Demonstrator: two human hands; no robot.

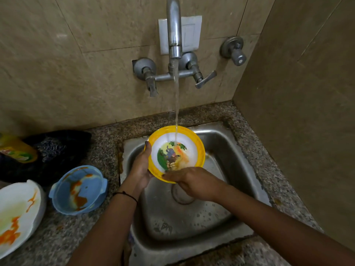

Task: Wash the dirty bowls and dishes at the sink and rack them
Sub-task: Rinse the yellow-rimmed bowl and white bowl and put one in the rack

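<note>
A yellow-rimmed bowl (176,150) with a cartoon picture inside is tilted over the steel sink (221,143), under the running water from the tap (174,27). My left hand (141,166) grips its left rim, thumb on the edge. My right hand (189,179) lies across the bowl's lower rim with its fingers reaching into the bowl. On the counter to the left sit a blue bowl (79,189) and a white plate (17,215), both smeared with orange sauce.
A yellow dish-soap bottle (17,148) lies on a dark cloth (57,148) at the far left. Two tap handles (203,79) and a separate valve (235,50) stick out from the tiled wall. A wall closes off the right side of the granite counter (274,169).
</note>
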